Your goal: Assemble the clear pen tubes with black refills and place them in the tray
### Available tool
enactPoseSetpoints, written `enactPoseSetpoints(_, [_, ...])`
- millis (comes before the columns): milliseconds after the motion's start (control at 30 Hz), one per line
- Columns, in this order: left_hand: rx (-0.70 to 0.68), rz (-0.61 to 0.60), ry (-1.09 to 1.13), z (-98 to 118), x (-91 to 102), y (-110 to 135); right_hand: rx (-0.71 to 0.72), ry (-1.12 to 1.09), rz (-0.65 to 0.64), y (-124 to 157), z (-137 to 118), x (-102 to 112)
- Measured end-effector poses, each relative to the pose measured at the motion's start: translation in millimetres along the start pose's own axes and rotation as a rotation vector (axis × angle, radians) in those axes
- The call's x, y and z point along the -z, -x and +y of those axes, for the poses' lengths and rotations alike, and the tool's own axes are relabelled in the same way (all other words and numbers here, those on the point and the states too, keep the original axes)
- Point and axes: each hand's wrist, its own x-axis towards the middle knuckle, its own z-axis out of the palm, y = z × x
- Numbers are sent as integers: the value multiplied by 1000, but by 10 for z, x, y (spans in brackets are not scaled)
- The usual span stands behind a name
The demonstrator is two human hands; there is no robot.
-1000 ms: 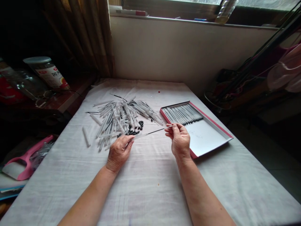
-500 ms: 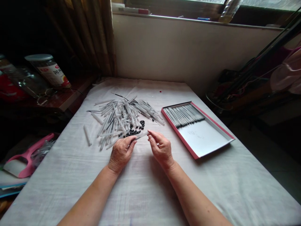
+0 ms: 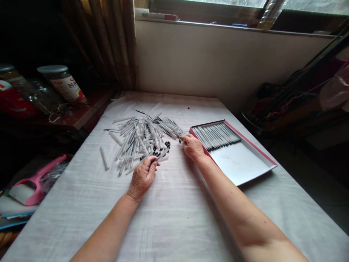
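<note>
Looks like a decent start but a long way to go, I'd say. The shallow red-sided cardboard tray with a white floor (image 3: 238, 170) has a neat row of slim clear barrels with black ends (image 3: 215, 135) across its far part, and those look like the finished ones. The near part is bare white, so there's plenty of room. Meanwhile the big messy heap of translucent white plastic tubes (image 3: 137, 133) covers much of the left side of the table, with thin dark rods (image 3: 111, 130) poking out and short black plugs (image 3: 167, 145) scattered at its near edge, so loads left. The left hand (image 3: 142, 177) has thumb and fingers pinched around one translucent white tube (image 3: 163, 154), just in front of the plugs; too small to tell if it's filled. The right hand (image 3: 193, 148) is at the heap's right end beside the tray, fingertips close together, but I can't make out whether they're gripping anything.
</note>
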Motion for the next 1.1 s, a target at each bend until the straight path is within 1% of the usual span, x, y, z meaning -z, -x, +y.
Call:
enactPoseSetpoints(100, [8,-7,2,11,6,0,44,198,-130,-92,-28,23])
enactPoseSetpoints(167, [12,-14,1,9,8,0,68,266,-166,-109,-61,19])
enactPoseSetpoints(233, [11,-19,-4,1,8,-1,68,301,-161,-104,-80,9])
enactPoseSetpoints(333, [-6,-21,-32,-10,6,-5,54,275,-98,-46,-75,0])
enactPoseSetpoints(400, [-33,-15,-61,-12,2,-5,27,153,-18,44,-67,2])
enactPoseSetpoints(433, [-51,-9,-76,-12,0,-3,7,42,24,110,-66,3])
enactPoseSetpoints(500, [-93,-3,-107,-14,-6,7,-40,-278,67,278,-74,7])
enactPoseSetpoints(533, [-114,-5,-125,-16,-9,15,-64,-468,56,376,-82,8])
enactPoseSetpoints(600, [-152,-23,-167,-22,-14,32,-126,-809,-14,579,-101,11])
enactPoseSetpoints(633, [-169,-36,-189,-26,-16,41,-162,-925,-47,674,-110,13])
enactPoseSetpoints(700, [-203,-60,-229,-30,-19,54,-236,-1072,-74,828,-122,19])
enactPoseSetpoints(767, [-241,-76,-254,-25,-19,60,-284,-1137,-71,919,-130,25])
enactPoseSetpoints(833, [-277,-86,-271,-11,-17,60,-287,-1157,-69,953,-138,29])
enactPoseSetpoints(933, [-305,-93,-294,18,-11,55,-242,-1143,-77,955,-157,29])
enactPoseSetpoints(1100, [-304,-101,-322,42,-8,55,-184,-1114,-82,980,-173,5])
